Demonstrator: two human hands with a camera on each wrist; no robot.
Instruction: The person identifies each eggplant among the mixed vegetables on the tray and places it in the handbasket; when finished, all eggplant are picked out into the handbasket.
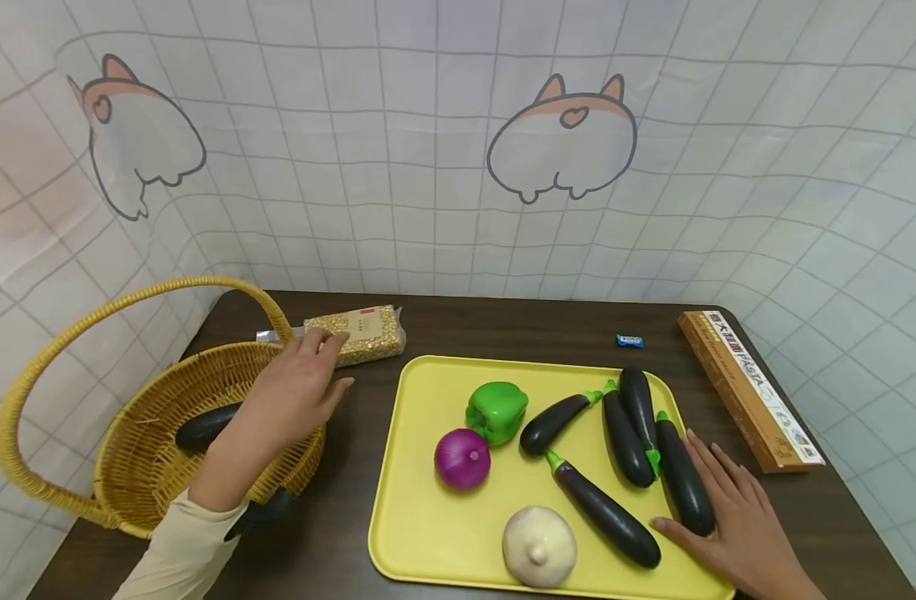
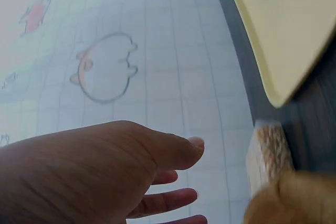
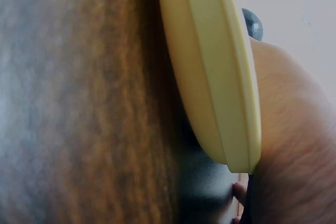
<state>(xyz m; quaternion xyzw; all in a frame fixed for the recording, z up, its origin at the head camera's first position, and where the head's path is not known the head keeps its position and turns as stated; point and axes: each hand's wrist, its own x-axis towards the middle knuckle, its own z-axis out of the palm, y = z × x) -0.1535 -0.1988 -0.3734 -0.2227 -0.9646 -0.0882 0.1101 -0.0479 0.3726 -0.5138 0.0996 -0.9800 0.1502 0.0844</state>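
My left hand (image 1: 288, 392) hovers over the right rim of a yellow wicker basket (image 1: 138, 454), its fingers extended and holding nothing. Inside the basket lies a dark eggplant (image 1: 205, 427), partly hidden by my left forearm. At the right edge of a yellow tray (image 1: 427, 542) is my right hand (image 1: 738, 512), beside the lower end of an eggplant (image 1: 683, 475). Its fingers are stretched out along the outer side, with the thumb near the bottom end. Several more eggplants lie on the tray, including one (image 1: 608, 517) pointing toward the front and a shorter one (image 1: 557, 423).
The tray also carries a green bell pepper (image 1: 497, 412), a purple onion (image 1: 462, 459) and a white garlic bulb (image 1: 539, 547). Behind the basket lies a bag of grain (image 1: 367, 332). A pasta box (image 1: 753, 392) and a small blue packet (image 1: 629, 341) are at the back right.
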